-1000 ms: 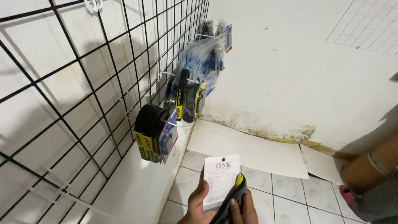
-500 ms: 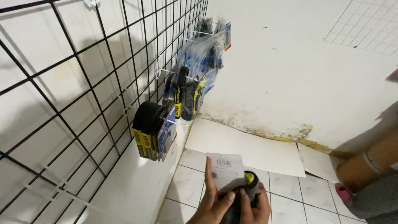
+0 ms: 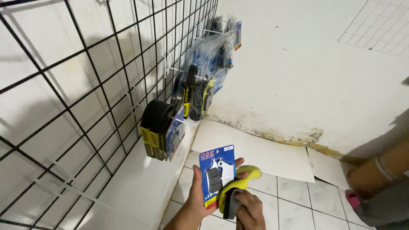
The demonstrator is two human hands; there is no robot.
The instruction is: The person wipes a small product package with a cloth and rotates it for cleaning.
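Blue card, yellow tool in your hands

Your blue blister card (image 3: 218, 174) carries grey pads; the tool (image 3: 237, 187) is yellow and black, the wire grid (image 3: 85, 85) black, the floor tiles (image 3: 294, 204) white.

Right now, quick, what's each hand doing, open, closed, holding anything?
Left hand: closed on a blue carded pack, held upright.
Right hand: closed on a yellow-and-black tool beside the pack.
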